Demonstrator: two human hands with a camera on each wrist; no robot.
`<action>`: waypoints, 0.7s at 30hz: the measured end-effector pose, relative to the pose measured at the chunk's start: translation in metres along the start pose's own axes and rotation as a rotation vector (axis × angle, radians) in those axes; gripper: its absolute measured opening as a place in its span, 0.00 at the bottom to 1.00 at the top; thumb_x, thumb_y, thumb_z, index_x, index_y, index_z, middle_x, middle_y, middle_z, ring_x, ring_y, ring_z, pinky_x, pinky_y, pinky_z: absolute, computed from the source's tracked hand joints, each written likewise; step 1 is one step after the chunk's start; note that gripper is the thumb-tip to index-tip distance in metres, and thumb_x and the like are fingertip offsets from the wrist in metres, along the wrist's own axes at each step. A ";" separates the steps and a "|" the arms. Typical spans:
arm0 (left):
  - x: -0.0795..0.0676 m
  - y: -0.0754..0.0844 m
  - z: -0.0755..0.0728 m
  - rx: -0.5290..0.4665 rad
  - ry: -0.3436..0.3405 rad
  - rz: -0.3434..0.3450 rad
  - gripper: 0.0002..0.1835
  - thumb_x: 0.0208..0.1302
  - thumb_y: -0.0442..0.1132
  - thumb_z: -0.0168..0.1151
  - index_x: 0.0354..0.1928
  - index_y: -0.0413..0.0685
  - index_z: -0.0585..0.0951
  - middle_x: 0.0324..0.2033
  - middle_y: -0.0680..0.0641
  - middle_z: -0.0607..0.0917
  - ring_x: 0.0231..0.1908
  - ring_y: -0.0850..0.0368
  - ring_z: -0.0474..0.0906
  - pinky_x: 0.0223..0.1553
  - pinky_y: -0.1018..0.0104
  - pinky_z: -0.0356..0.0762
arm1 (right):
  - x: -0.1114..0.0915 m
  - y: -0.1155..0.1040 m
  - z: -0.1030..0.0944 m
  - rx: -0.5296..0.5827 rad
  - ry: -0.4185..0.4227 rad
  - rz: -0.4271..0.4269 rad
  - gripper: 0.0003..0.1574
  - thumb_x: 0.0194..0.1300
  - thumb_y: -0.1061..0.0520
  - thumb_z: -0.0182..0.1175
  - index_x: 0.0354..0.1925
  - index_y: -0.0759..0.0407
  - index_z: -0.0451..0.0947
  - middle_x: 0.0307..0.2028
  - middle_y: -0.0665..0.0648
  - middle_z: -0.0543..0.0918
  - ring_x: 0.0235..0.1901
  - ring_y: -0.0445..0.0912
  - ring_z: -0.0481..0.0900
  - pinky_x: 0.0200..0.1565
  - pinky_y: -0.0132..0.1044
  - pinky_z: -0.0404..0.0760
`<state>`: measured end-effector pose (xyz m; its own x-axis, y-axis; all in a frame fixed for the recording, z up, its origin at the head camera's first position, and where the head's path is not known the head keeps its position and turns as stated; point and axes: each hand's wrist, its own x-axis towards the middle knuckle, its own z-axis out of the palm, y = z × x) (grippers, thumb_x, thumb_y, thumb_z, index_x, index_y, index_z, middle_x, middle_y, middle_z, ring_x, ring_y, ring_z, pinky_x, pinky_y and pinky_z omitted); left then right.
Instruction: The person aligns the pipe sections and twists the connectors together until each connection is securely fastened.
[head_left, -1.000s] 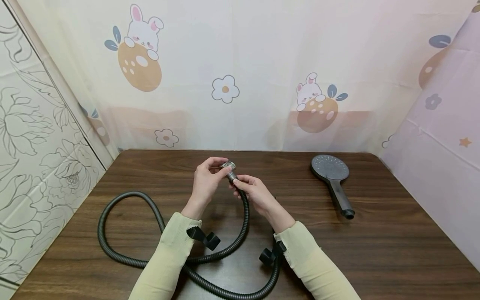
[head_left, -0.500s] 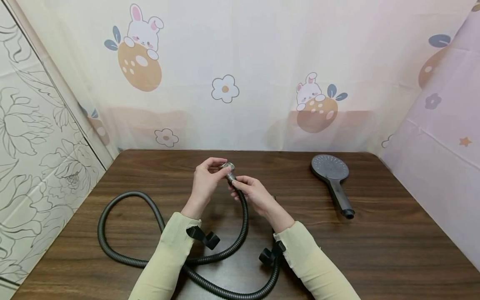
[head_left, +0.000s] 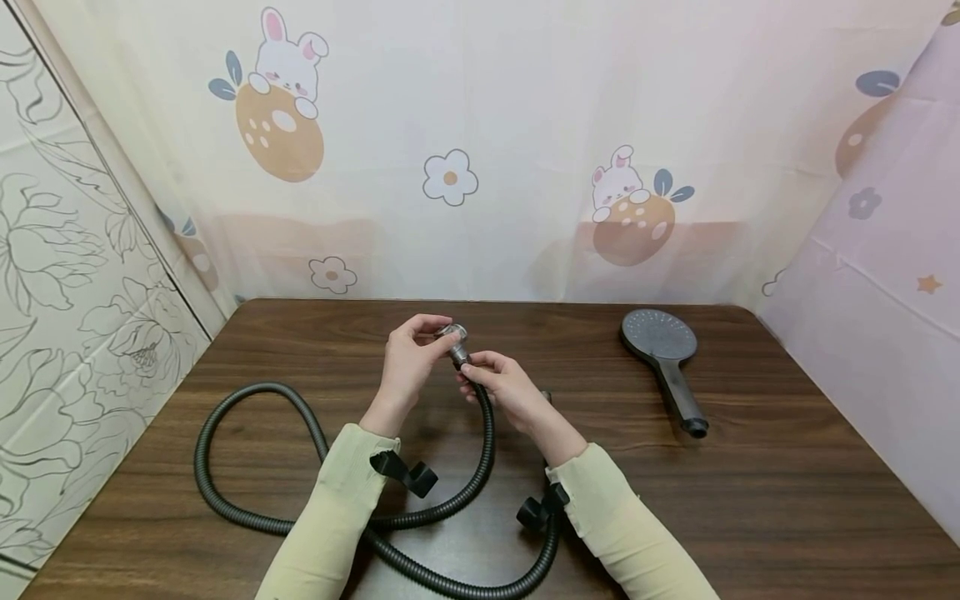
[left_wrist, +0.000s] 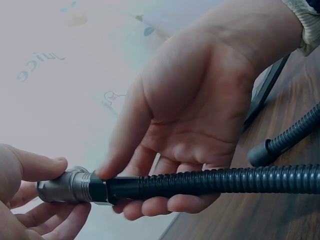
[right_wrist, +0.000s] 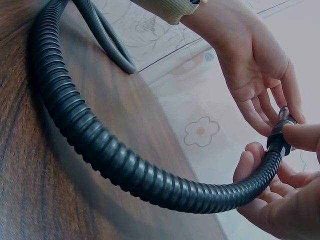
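Observation:
My left hand (head_left: 407, 363) pinches a silver metal fitting (left_wrist: 65, 187) between thumb and fingers. Just below it, my right hand (head_left: 512, 390) holds the end of a black ribbed shower hose (head_left: 489, 442), thumb on the dark nut (left_wrist: 100, 189) where hose and fitting meet. Silver threads show between the nut and the fitting in the left wrist view. Both hands are raised over the far middle of the table. From the right hand the hose (right_wrist: 125, 170) curves down, crosses itself and loops to the left on the wood.
A grey handheld shower head (head_left: 662, 350) lies on the right side of the brown wooden table (head_left: 780, 467), its handle toward me. The hose's other end (left_wrist: 259, 153) lies beside my right forearm. A patterned curtain (head_left: 517, 100) hangs behind the table.
Both hands keep their hold on the fitting and hose end, which have shifted very slightly left. The shower head and the hose loop stay where they were.

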<state>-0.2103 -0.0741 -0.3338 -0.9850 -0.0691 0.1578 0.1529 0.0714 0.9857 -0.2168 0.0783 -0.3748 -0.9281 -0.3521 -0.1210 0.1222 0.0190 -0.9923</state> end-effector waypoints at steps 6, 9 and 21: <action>0.009 -0.009 -0.005 -0.049 0.006 -0.019 0.14 0.55 0.32 0.64 0.45 0.38 0.79 0.38 0.42 0.78 0.33 0.60 0.74 0.39 0.62 0.81 | 0.002 0.002 0.000 -0.071 0.036 0.036 0.20 0.60 0.64 0.58 0.51 0.69 0.69 0.36 0.57 0.80 0.34 0.46 0.79 0.41 0.41 0.81; 0.015 -0.019 -0.006 -0.053 0.005 -0.020 0.14 0.53 0.34 0.66 0.44 0.41 0.80 0.38 0.44 0.78 0.33 0.59 0.75 0.38 0.63 0.81 | 0.002 0.002 0.001 -0.094 0.048 0.044 0.20 0.59 0.65 0.59 0.50 0.68 0.70 0.35 0.57 0.80 0.38 0.52 0.79 0.41 0.42 0.81; 0.017 -0.022 -0.011 -0.054 0.035 0.006 0.14 0.54 0.35 0.65 0.43 0.43 0.80 0.37 0.44 0.78 0.35 0.56 0.75 0.41 0.58 0.80 | 0.002 0.005 -0.001 -0.206 0.055 0.112 0.16 0.57 0.63 0.61 0.45 0.66 0.73 0.36 0.58 0.78 0.35 0.49 0.78 0.39 0.42 0.79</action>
<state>-0.2295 -0.0879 -0.3518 -0.9808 -0.1032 0.1652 0.1643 0.0180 0.9863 -0.2185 0.0787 -0.3800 -0.9314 -0.2855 -0.2259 0.1562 0.2472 -0.9563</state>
